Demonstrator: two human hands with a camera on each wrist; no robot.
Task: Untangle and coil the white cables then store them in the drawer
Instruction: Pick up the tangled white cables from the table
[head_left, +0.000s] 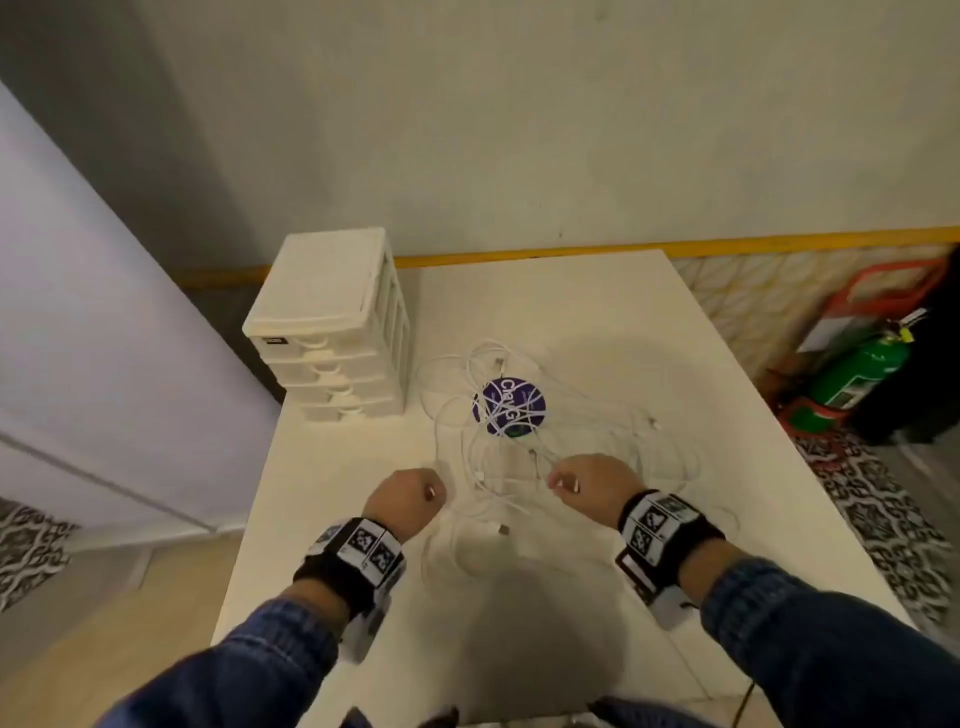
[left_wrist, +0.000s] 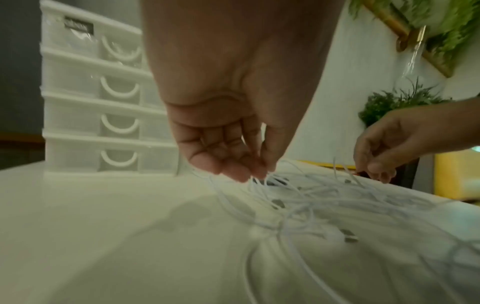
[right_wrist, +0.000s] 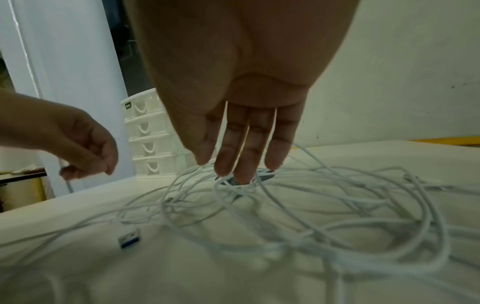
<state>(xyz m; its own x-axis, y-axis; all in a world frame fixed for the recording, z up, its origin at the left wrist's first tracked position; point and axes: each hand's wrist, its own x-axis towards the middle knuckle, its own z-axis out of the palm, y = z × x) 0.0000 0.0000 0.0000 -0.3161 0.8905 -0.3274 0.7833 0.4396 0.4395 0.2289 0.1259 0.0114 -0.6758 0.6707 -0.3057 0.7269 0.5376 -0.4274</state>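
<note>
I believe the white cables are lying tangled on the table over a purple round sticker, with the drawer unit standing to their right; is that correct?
Nearly: the drawer unit stands left of the white cables, not right, as the head view shows. The cables do lie tangled on the table over the purple round sticker.

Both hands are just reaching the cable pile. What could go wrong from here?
The white cables lie crossed in one heap, so lifting a single strand may tighten knots or drag the whole pile. A USB plug lies loose near the table edge and could slide off. The drawer unit is shut.
</note>
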